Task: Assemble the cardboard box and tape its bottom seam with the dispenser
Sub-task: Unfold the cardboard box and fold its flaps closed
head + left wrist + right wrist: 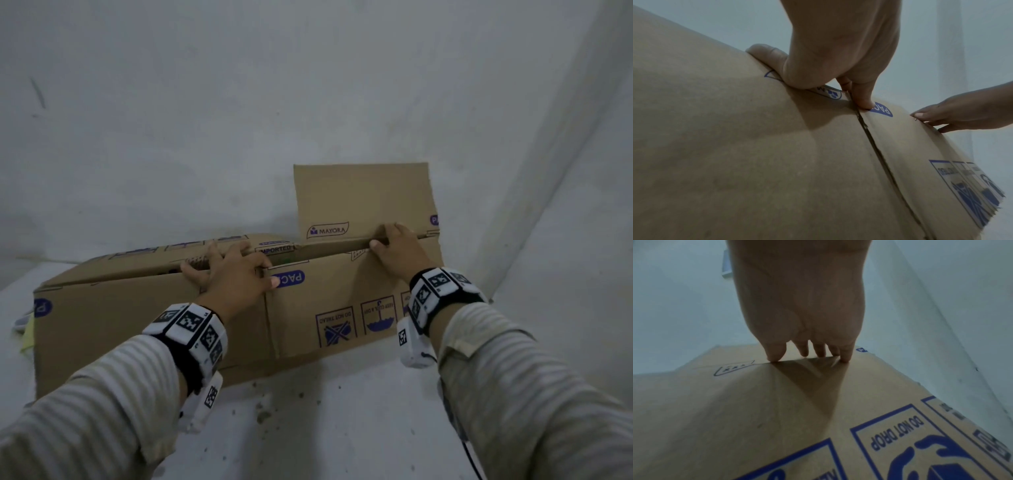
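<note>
Pale floor (pixel 325 428) and grey walls framed it all, with specks of grit nearest the camera. Striped sleeves reached forward over the floor to the box (pixel 137 318), which lay mostly flattened and was only beginning to open along its top edge.

The left hand (pixel 236 274) had its fingers hooked over the near panel's top edge, thumb (pixel 863 99) pressed on the outer face beside the cut between flaps: clamped on the cardboard. The right hand (pixel 399 253) gripped the same edge further right, fingertips (pixel 774 356) curled over the lip, so it too was closed on the box. Behind the right hand, one flap (pixel 363 198) stood upright against the wall. Something yellow (pixel 27 335) peeked out by the box's left end, too hidden to name. No dispenser showed anywhere.

The step looked like pulling the near panel away from the far one to pop the sleeve into a square tube. To do it well, both hands should probably pull evenly and low on the edge, letting the creases fold rather than the panel buckle. Tugging near the flap cut risked a tear, so the left thumb's spot wanted care. The wall close behind left little room; drawing the box forward would likely help.
</note>
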A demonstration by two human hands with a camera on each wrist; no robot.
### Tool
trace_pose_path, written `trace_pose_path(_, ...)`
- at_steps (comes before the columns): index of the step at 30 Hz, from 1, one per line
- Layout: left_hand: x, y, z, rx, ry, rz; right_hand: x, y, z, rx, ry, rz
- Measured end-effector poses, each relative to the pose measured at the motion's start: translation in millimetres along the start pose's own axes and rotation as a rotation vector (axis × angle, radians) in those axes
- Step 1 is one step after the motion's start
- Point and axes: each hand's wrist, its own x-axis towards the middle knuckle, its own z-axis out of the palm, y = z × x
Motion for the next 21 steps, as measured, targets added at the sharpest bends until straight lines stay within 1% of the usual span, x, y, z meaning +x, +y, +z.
trace_pose_path(3,2.5,1.6,0.3,0.001,-0.006,0.015,5.0,2.1,-1.6,-0.075,-0.044,0.034)
trace_pose_path(8,1.9,2.2,-1.5,-0.043,-0.039,0.013,11.0,-4.9,-9.1,-0.224,-0.141,0.141)
trace_pose_path(12,-2.4,1.6,-4.1,-0.042,-0.056,0.023,10.8,-10.2,-10.3,-0.272,-0.166,0.233)
trace_pose_path(15,-3.8,0.2,-3.6,-0.026,-0.049,0.017,7.0,-12.8,-14.2,-0.285,-0.156,0.24)
trace_pose_path(21,-11.0,-5.4,-9.9,-0.053,-0.085,0.017,-14.0,-13.8,-18.0,-0.359,-0.063,0.205)
